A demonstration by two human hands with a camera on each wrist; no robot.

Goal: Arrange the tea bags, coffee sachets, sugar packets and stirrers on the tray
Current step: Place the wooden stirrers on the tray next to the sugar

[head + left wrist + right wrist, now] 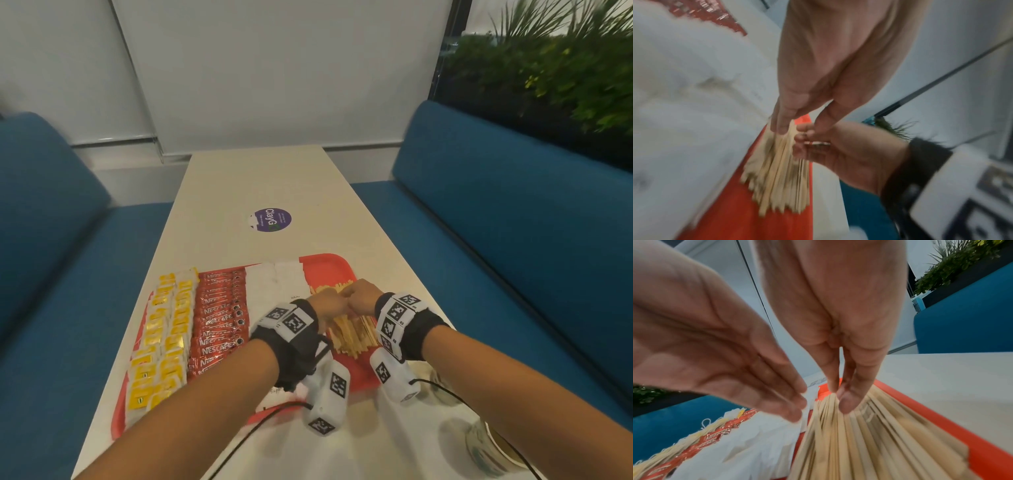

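Head view, hidden parts: the wrists and their marker-covered bands cover the near end of the sugar packets [274, 287] and much of the stirrers [349, 334]; the fingertips of both hands are out of sight behind the knuckles.
Left wrist view, blur: the white packets smear into one pale mass and the stirrer ends are soft.
Right wrist view, blur: the stirrers [859, 443] streak toward the lens, and the print on the coffee sachets [701, 444] cannot be read.
Left hand [327, 303]: fingers straight and pointing down, tips touching the far ends of the stirrers [777, 170]; it grips nothing.
Right hand [359, 296]: fingers straight and close together, pointing down onto the same far ends, pressing rather than grasping.
Hands together: knuckles meet above the stirrer pile.
Tray [330, 265]: red, lying on the white table [274, 178]; its near edge is cut off by the forearms.
Tray contents, left to right: tea bags [164, 332] with yellow tags in two columns, red coffee sachets [219, 322] in a stacked column, white sugar packets, then the wooden stirrers fanned at the right side.
Table, near right: a paper cup [493, 452], partly cut off.
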